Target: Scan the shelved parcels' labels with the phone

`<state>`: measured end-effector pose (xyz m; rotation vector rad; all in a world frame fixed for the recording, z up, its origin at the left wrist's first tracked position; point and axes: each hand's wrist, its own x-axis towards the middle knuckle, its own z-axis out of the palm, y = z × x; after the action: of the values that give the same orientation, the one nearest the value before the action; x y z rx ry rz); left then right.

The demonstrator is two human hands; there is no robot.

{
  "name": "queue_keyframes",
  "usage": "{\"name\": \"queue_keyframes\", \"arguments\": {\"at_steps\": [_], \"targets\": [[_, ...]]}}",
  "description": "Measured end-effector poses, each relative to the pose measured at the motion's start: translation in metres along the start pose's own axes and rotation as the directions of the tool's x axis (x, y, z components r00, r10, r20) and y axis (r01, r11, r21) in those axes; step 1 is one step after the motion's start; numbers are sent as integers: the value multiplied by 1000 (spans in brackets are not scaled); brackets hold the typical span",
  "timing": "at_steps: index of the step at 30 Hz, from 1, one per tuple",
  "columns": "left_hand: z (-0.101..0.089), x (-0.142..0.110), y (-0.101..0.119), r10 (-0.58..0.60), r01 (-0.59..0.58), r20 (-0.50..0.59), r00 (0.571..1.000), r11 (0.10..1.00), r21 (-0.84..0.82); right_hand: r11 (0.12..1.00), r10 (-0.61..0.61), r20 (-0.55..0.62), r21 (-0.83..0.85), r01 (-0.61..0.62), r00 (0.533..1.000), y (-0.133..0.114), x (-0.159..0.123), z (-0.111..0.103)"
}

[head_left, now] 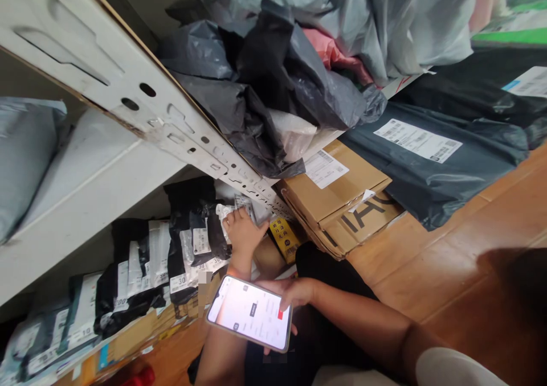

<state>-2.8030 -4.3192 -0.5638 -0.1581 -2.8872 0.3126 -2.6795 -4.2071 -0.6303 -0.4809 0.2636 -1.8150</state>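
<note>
My right hand (297, 296) holds a smartphone (252, 312) with a lit white screen, its thumb lying on the glass near a red button. Beyond the phone, my left hand (244, 232) reaches into the lower shelf with fingers and thumb apart. It rests on or just over a white parcel (225, 220) in the row; exact contact is unclear. Left of that hand stand black mailer bags (179, 246) with white labels, some printed with large numbers. A yellow box (285, 238) with dark lettering is just right of the left hand.
A perforated white shelf post (188, 118) crosses above. Grey and black plastic parcels (294, 73) fill the upper shelf. On the wooden floor (478, 215) at right are a cardboard box (342, 187) and a large dark labelled bag (431, 152). Another shelf board (85, 187) runs left.
</note>
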Motion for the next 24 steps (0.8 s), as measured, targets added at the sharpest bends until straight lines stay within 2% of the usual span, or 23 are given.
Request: {"name": "queue_keyframes", "arguments": {"at_steps": [3,6,12,15,17,20,24], "targets": [[4,6,8,-126,126,-16,992,992,9,1000,9,18,-27,-9,1000,2,-2,-1],[4,6,4,-213,212,-57,975,977,-13,999,3,-11,-34,-4,1000,3,-4,-3],[2,-21,-10,-208,197,-261,943,978,-67,1000,-14,-35,-11,14,999,2,-6,-8],[10,-34,-12,-242,220,-309,920,970,-105,997,-72,-81,19,74,994,-1,-6,-10],[13,-39,-14,-284,247,-297,912,956,-157,994,-104,-100,22,107,990,-4,-7,-9],[12,-43,-19,-341,293,-208,917,928,-230,989,-147,-132,10,149,980,-9,-11,-4],[4,-48,-28,-282,262,-45,958,930,-259,961,-276,-206,-56,270,939,-11,-11,3]]}}
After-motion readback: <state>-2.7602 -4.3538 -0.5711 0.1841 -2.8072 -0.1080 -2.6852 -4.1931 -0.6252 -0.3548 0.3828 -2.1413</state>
